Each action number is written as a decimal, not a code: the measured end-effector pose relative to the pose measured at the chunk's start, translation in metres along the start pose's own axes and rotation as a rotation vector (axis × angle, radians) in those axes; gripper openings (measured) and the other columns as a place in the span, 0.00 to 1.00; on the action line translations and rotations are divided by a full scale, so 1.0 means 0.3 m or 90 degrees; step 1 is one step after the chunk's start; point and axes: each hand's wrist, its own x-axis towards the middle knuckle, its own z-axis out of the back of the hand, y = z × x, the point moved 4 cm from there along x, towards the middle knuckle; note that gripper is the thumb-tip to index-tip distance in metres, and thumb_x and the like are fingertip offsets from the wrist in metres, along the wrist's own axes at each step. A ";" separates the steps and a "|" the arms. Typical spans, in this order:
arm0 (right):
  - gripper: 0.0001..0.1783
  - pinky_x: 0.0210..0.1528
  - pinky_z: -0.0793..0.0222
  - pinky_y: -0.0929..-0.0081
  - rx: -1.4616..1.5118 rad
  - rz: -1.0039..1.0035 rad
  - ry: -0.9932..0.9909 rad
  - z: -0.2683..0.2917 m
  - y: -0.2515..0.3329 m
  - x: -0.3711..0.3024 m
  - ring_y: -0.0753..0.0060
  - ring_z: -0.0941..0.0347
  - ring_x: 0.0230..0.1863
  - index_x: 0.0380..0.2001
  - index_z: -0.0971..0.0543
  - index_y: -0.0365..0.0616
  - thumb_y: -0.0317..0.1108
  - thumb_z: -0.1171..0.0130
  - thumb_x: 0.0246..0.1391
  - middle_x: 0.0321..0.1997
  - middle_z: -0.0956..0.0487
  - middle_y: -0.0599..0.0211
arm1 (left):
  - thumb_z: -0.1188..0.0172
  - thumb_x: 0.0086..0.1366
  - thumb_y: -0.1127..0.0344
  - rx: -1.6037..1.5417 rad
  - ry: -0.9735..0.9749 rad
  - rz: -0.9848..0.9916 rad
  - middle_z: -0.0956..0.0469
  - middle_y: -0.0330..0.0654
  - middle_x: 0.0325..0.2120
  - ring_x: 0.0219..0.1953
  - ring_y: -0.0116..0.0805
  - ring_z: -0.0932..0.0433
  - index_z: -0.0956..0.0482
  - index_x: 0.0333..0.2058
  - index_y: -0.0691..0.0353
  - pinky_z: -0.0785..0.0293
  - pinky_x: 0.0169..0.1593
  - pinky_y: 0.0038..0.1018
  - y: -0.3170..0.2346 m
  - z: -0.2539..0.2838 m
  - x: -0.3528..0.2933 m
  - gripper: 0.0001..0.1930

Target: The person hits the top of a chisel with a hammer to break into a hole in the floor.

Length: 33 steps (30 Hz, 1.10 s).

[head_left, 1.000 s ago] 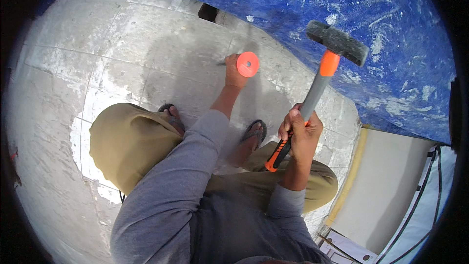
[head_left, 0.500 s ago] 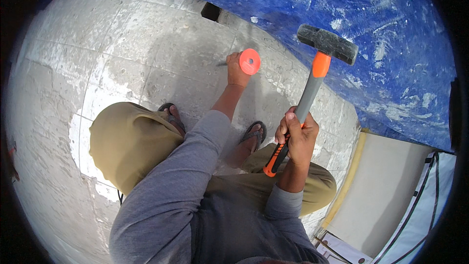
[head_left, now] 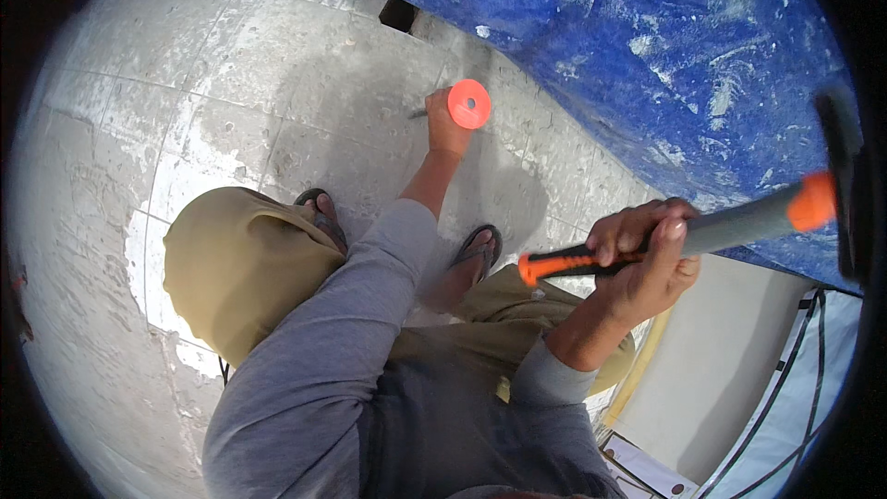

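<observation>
My left hand [head_left: 446, 126] is closed round a chisel whose round red-orange hand guard [head_left: 469, 104] hides part of the fingers. The chisel's dark shaft [head_left: 419, 114] pokes out to the left of the fist, pointing down at the grey tiled floor [head_left: 323, 143]. On the right, my right hand [head_left: 647, 254] grips the black and orange handle of a sledgehammer [head_left: 748, 219]. Its grey and orange shaft reaches out to the right, and the dark metal head is by the picture's right rim, raised away from the chisel.
A blue plastic tarp [head_left: 637, 55] smeared with white covers the far right. A small dark square hole [head_left: 398, 13] opens in the floor near its edge. My sandalled feet [head_left: 476, 254] stand close behind the chisel. A pale panel [head_left: 721, 351] and black cords lie at the lower right.
The sledgehammer has swung out to the right and up in my right hand, its head going from above the tarp's edge to the right rim. The left hand with the chisel has barely moved.
</observation>
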 end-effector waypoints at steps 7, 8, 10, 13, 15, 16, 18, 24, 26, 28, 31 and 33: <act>0.05 0.23 0.35 0.76 -0.361 -0.130 0.131 0.122 -0.549 -0.191 0.77 0.36 0.20 0.32 0.28 0.41 0.31 0.47 0.57 0.17 0.33 0.69 | 0.39 0.49 0.70 0.124 0.049 -0.087 0.26 0.46 0.32 0.38 0.47 0.30 0.24 0.33 0.60 0.36 0.46 0.40 0.000 -0.019 0.003 0.10; 0.05 0.25 0.34 0.75 -0.525 -0.138 0.219 0.131 -0.639 -0.241 0.77 0.36 0.21 0.30 0.27 0.40 0.30 0.44 0.53 0.17 0.32 0.70 | 0.39 0.49 0.69 0.094 0.011 -0.114 0.26 0.46 0.31 0.38 0.47 0.29 0.24 0.33 0.60 0.36 0.46 0.40 -0.013 -0.031 0.003 0.10; 0.06 0.21 0.35 0.76 -0.535 -0.299 0.259 0.113 -0.635 -0.254 0.77 0.35 0.18 0.30 0.27 0.38 0.31 0.43 0.52 0.16 0.31 0.69 | 0.40 0.49 0.69 0.058 -0.064 -0.169 0.26 0.45 0.30 0.38 0.47 0.29 0.24 0.32 0.59 0.36 0.47 0.39 0.007 -0.003 -0.027 0.09; 0.07 0.15 0.38 0.77 -0.250 -0.560 0.184 0.119 -0.535 -0.228 0.77 0.36 0.12 0.30 0.27 0.37 0.30 0.44 0.53 0.15 0.31 0.68 | 0.42 0.51 0.68 0.121 0.076 -0.139 0.25 0.43 0.30 0.39 0.44 0.29 0.24 0.31 0.59 0.38 0.48 0.39 -0.011 -0.021 -0.075 0.08; 0.09 0.14 0.40 0.79 -0.241 -0.481 0.159 0.113 -0.442 -0.202 0.79 0.36 0.11 0.28 0.27 0.38 0.33 0.44 0.55 0.14 0.31 0.70 | 0.41 0.51 0.68 0.107 0.048 -0.154 0.25 0.42 0.30 0.40 0.43 0.29 0.24 0.31 0.59 0.38 0.49 0.38 -0.023 -0.017 -0.066 0.08; 0.10 0.14 0.41 0.80 -0.230 -0.441 0.151 0.098 -0.394 -0.182 0.80 0.36 0.10 0.27 0.28 0.38 0.34 0.44 0.56 0.14 0.31 0.70 | 0.41 0.50 0.68 0.104 0.023 -0.170 0.25 0.42 0.30 0.39 0.42 0.30 0.24 0.31 0.59 0.38 0.49 0.38 -0.021 -0.014 -0.054 0.08; 0.10 0.14 0.40 0.80 -0.201 -0.360 0.082 0.096 -0.274 -0.127 0.80 0.36 0.11 0.27 0.28 0.38 0.33 0.44 0.57 0.14 0.31 0.71 | 0.41 0.50 0.67 0.122 0.042 -0.161 0.26 0.41 0.29 0.39 0.42 0.30 0.24 0.31 0.59 0.38 0.49 0.38 -0.009 -0.033 -0.088 0.08; 0.06 0.14 0.38 0.78 -0.076 -0.051 -0.031 0.050 -0.097 -0.003 0.78 0.36 0.12 0.31 0.31 0.38 0.29 0.48 0.58 0.14 0.32 0.69 | 0.39 0.49 0.67 0.145 0.051 -0.141 0.26 0.42 0.29 0.39 0.42 0.31 0.23 0.31 0.59 0.37 0.47 0.37 0.034 -0.025 -0.057 0.09; 0.05 0.14 0.38 0.78 -0.100 -0.032 -0.068 0.055 -0.209 -0.046 0.78 0.36 0.12 0.31 0.31 0.39 0.29 0.48 0.57 0.14 0.32 0.69 | 0.38 0.48 0.66 0.159 0.030 -0.135 0.26 0.42 0.30 0.39 0.42 0.31 0.23 0.31 0.58 0.36 0.46 0.38 0.059 -0.027 -0.053 0.10; 0.05 0.14 0.38 0.77 -0.150 -0.089 -0.019 0.164 -0.478 -0.187 0.77 0.35 0.12 0.30 0.31 0.39 0.29 0.48 0.56 0.14 0.32 0.69 | 0.37 0.48 0.67 0.142 0.086 -0.100 0.26 0.42 0.31 0.39 0.43 0.31 0.23 0.32 0.58 0.36 0.46 0.38 0.007 -0.069 -0.057 0.10; 0.07 0.13 0.39 0.75 -0.405 -0.413 0.137 0.225 -0.691 -0.355 0.76 0.36 0.11 0.27 0.30 0.38 0.30 0.47 0.54 0.13 0.33 0.69 | 0.37 0.48 0.66 0.118 0.114 -0.135 0.26 0.42 0.31 0.40 0.43 0.30 0.23 0.32 0.58 0.36 0.47 0.38 -0.006 -0.063 -0.087 0.11; 0.07 0.12 0.40 0.75 -0.244 -0.619 0.087 0.177 -0.605 -0.357 0.76 0.38 0.10 0.26 0.30 0.38 0.30 0.46 0.53 0.12 0.33 0.69 | 0.37 0.48 0.67 0.100 0.073 -0.180 0.25 0.43 0.30 0.38 0.44 0.30 0.23 0.32 0.58 0.36 0.45 0.39 0.003 -0.030 -0.067 0.11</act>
